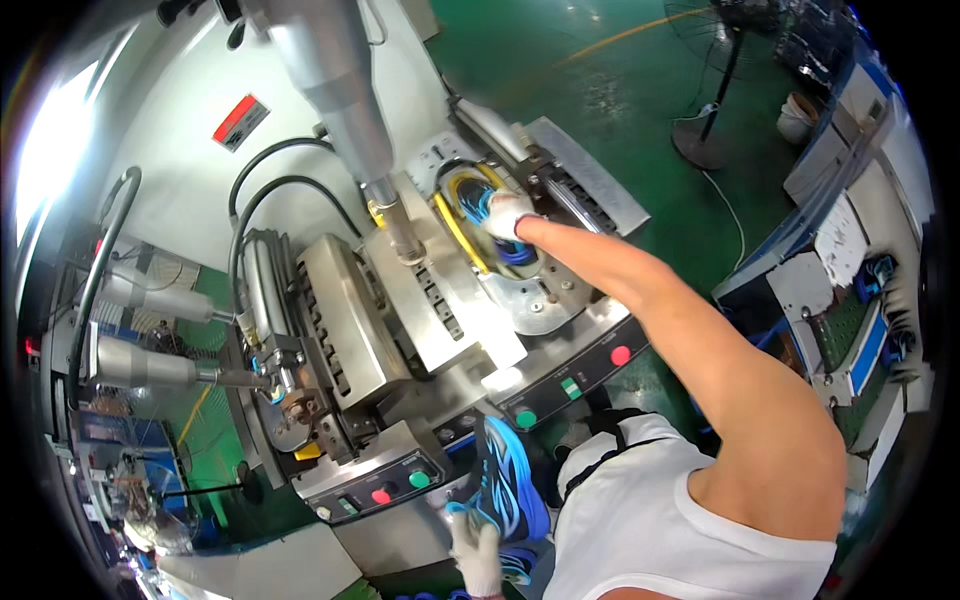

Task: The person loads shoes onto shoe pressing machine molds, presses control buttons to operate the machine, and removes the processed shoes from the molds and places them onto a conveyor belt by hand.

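My left hand (474, 556), in a white glove, grips a dark sneaker (510, 478) with a bright blue patterned sole near its lower end. The sneaker is held upright with its sole facing right, in front of the machine's control panel. My right arm reaches across to the machine's right-hand station. There my gloved right hand (508, 216) holds a second blue and black sneaker (473, 198), which sits in a recess between yellow-edged pads (460, 234). The palm and glove cover that shoe's middle.
The steel press (430, 290) has a vertical cylinder (340, 90) above it. Green (526, 419) and red (620, 355) buttons line its front panel. More blue shoes lie low beside my left hand. A rack (850, 330) with shoes stands right; a floor fan (700, 140) is behind.
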Demonstrator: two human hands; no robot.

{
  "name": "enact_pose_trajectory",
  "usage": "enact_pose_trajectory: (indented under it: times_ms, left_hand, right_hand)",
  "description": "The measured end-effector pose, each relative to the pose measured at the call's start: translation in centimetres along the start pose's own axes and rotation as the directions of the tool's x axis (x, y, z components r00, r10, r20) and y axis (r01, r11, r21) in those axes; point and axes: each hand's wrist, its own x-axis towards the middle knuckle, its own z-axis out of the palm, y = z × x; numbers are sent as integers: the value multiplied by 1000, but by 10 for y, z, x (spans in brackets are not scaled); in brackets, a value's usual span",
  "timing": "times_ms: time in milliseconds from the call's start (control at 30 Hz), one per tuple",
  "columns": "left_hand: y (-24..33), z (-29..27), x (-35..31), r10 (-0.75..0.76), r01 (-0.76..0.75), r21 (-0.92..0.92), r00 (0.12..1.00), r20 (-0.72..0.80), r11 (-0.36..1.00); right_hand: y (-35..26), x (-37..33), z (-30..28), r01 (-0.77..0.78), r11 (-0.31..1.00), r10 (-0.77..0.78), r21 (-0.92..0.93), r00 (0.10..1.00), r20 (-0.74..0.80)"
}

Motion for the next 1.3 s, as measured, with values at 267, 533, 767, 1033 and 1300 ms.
enact_pose_trajectory:
  times_ms: [267,533,767,1033,1300]
  left_hand:
    - [-136,49,-50,-364,410,39,845,-391,911]
    - [-236,132,-47,-358,522,178,758,-546,834]
    - [-221,161,-36,-260,350,84,817,-515,933]
    - [-210,84,-137,-135,53,-136,683,-718,989]
    - [-287,90,-78,-387,267,-284,716,-581,921]
  right_hand:
    - [5,-2,-23,40,996,-32,-76,994,105]
    - [-19,-162,-52,463,883,-436,78,870,-232]
    - [-10,-363,21,707,563,-468,-428,700,540]
    - [-55,-470,34,626,778,-419,-51,579,700]
    - [-49,-634,222,88,996,-75,7,804,590]
